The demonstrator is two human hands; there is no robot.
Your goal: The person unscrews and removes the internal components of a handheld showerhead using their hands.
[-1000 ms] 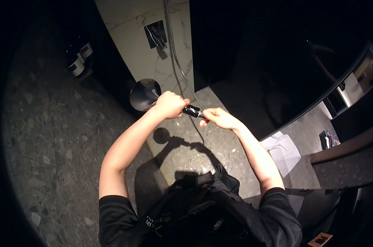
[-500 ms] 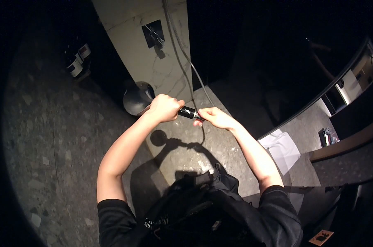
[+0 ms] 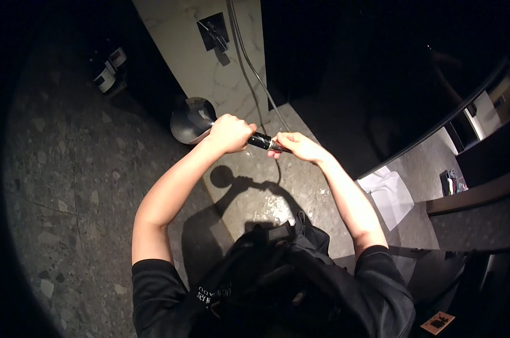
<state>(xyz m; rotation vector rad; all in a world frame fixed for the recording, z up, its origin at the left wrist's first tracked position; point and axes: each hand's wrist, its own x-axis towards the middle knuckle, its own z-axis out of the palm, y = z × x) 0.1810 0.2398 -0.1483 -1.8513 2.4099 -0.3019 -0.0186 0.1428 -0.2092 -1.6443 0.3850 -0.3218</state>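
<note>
A black hand shower (image 3: 192, 121) with a wide round head is held tilted in front of me, its head to the left. My left hand (image 3: 231, 135) is closed around the handle just below the head. The lower handle (image 3: 260, 140) sticks out of that fist towards the right. At its end my right hand (image 3: 300, 147) pinches the hose connector (image 3: 277, 147) between thumb and fingers. The fingers partly hide the joint, so I cannot tell how tightly it is seated. A grey metal hose (image 3: 255, 73) runs down the marble wall behind my right hand.
A black shower valve plate (image 3: 214, 32) with a lever sits on the marble wall (image 3: 179, 42). Bottles (image 3: 104, 80) stand on a shelf at the left. White cloth (image 3: 387, 191) lies at the right, by a dark curved edge. Wet floor (image 3: 277, 208) glistens below my hands.
Both hands and the hand shower sit slightly higher in view. My right fingers have shifted around the connector, and the handle and connector look more in line.
</note>
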